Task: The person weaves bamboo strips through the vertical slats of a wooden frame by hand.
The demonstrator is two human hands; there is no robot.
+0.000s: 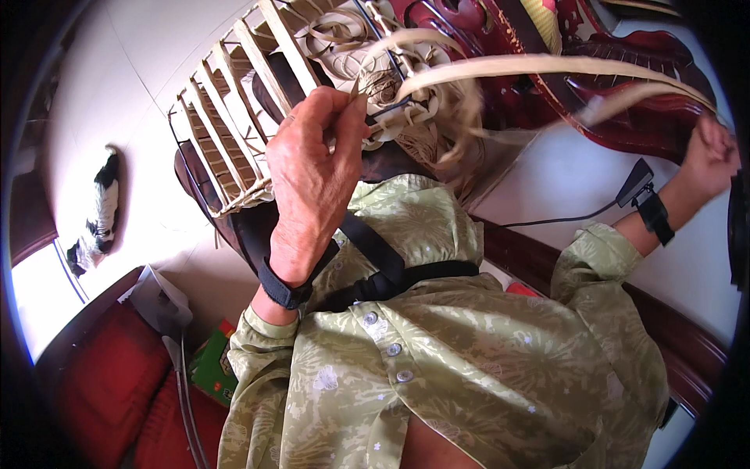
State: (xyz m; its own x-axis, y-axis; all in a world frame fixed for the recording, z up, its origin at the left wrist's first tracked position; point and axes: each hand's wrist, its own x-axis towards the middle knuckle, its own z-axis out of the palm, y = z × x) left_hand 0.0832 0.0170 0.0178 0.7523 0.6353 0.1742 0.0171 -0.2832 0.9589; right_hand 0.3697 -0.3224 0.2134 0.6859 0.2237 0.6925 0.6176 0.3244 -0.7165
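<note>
A wire frame (223,125) wrapped with flat tan strips lies across my lap, its left side in open rungs and its right part densely woven. My left hand (316,168) is closed over the frame's near middle, thumb and forefinger pinching a narrow strip end. Far out to the right, my right hand (709,156) is closed on a long tan strip (539,66), which arches back to the woven part. Motion blurs that strip's lower loops. Coiled strips (336,30) rest on the frame's far part.
Dark red carved wooden furniture (625,129) stands at the upper right. A black-and-white animal (101,207) is on the pale floor at left. Red cushions (109,375), a clear plastic bag (158,301) and a green box (212,363) are at lower left. A black cable (558,221) runs toward my right wrist.
</note>
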